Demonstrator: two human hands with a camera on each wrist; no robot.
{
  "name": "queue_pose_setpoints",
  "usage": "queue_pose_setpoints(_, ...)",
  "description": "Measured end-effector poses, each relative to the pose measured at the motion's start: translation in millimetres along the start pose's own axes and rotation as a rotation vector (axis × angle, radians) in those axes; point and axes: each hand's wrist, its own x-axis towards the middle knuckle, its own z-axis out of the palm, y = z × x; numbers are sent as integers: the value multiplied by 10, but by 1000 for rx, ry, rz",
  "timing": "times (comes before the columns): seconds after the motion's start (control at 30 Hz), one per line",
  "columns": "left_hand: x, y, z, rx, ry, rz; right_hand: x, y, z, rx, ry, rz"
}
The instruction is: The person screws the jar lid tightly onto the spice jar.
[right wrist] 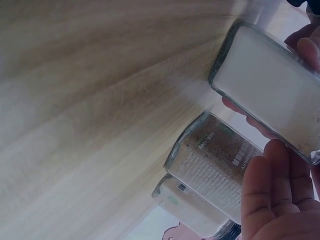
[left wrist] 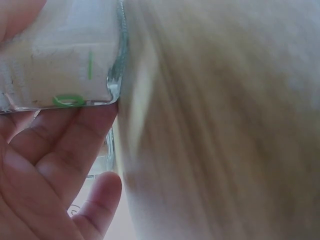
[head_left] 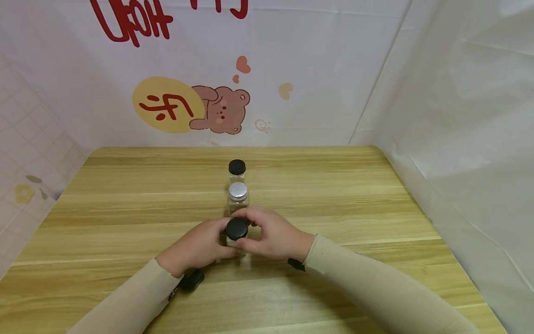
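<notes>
A square glass jar [right wrist: 267,82] of white powder, topped by a black lid [head_left: 237,228], stands nearest to me on the table. My left hand [head_left: 200,244] grips its body from the left, thumb on the near side; in the left wrist view the fingers [left wrist: 75,145] lie against the glass. From the right, my right hand [head_left: 275,234] holds the jar up by the lid, with thumb and forefinger curled around it. Just behind is a glass jar [head_left: 238,197] with a silver lid and brown contents. Farther back stands another black-lidded jar [head_left: 237,170] with pale contents.
The three jars form a line running away from me on the wooden table [head_left: 333,195]. A white printed backdrop [head_left: 317,69] rises behind the table, with a white sheet [head_left: 471,139] along the right side. A black wrist device [head_left: 192,279] sits under the left wrist.
</notes>
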Motion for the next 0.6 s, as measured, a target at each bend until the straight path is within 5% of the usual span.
queue_pose_setpoints(0.37,2,6,2,0,-3,-5,0,-8,6,45,-6,85)
queue_pose_setpoints(0.6,-1,6,1,6,6,-5,1,3,2,0,4,-12)
